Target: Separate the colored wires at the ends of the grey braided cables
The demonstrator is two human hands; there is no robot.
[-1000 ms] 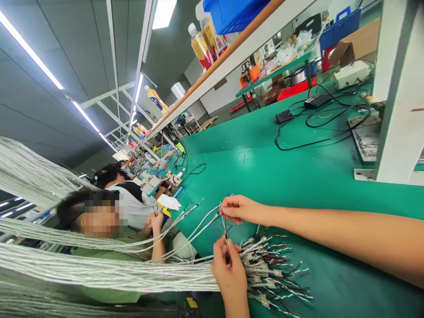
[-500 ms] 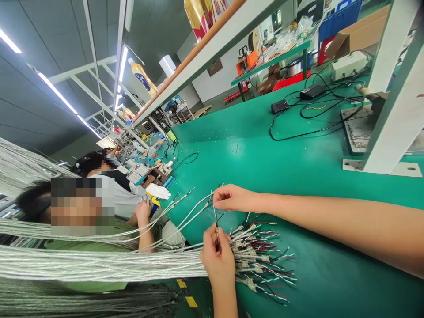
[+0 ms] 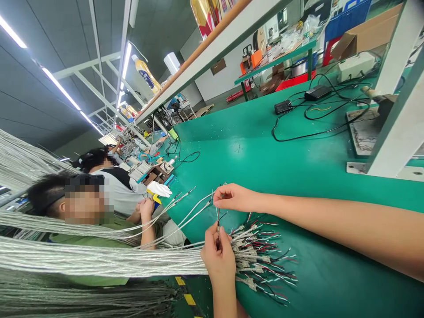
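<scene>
Near the table's front, my left hand (image 3: 219, 254) is closed around the end of a cable (image 3: 218, 230), thumb against fingers. Thin white, red and black wires (image 3: 217, 215) fan up from that end. Just above, my right hand (image 3: 230, 197) pinches the tips of some of these wires between thumb and forefinger; a black one stands free to the side. Beside and under my left hand lies a thick bundle of silvery cables (image 3: 132, 261). Its stripped ends (image 3: 261, 258) spread over the green table (image 3: 251, 159), showing red, white and black wires.
Several separate cables (image 3: 185, 193) stretch along the left. A co-worker in green (image 3: 99, 247) sits there, hands together, near a white glove (image 3: 159, 189). Black cords with adapters (image 3: 318, 92) lie at the back right by a white metal post (image 3: 394, 128). A shelf rail (image 3: 212, 48) crosses above.
The view has shifted slightly. Both hands keep nearly the same hold on the cable and its wires; the red wire shows more clearly between them. The co-worker's head has turned or lifted a little.
</scene>
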